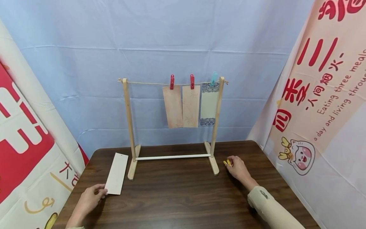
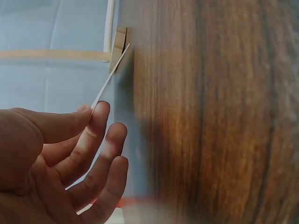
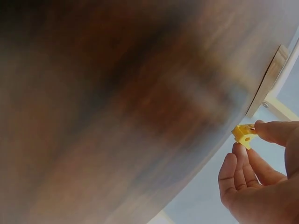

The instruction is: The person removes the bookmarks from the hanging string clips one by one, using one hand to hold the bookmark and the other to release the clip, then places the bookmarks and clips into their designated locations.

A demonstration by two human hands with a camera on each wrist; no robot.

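My left hand (image 1: 91, 197) pinches a pale rectangular card (image 1: 116, 174) by its lower left corner, between thumb and index finger. The card has a small hole near its far end; in the left wrist view the card (image 2: 108, 80) shows edge-on, tilted off the table. At the right, my right hand (image 1: 238, 168) holds a yellow clothespin (image 1: 227, 163) between thumb and fingertips. The right wrist view shows the clothespin (image 3: 244, 134) just above the table edge. Between the hands stands a wooden rack (image 1: 129, 117) with a string (image 1: 147, 83) along its top.
Two beige cards (image 1: 173, 108) hang from red clothespins (image 1: 172, 82) on the string. A blue-patterned card (image 1: 209, 103) hangs from a teal clothespin (image 1: 213, 79) beside the right post. The rack's feet (image 1: 133, 165) rest on the dark wooden table (image 1: 174, 194). Cloth backdrops surround it.
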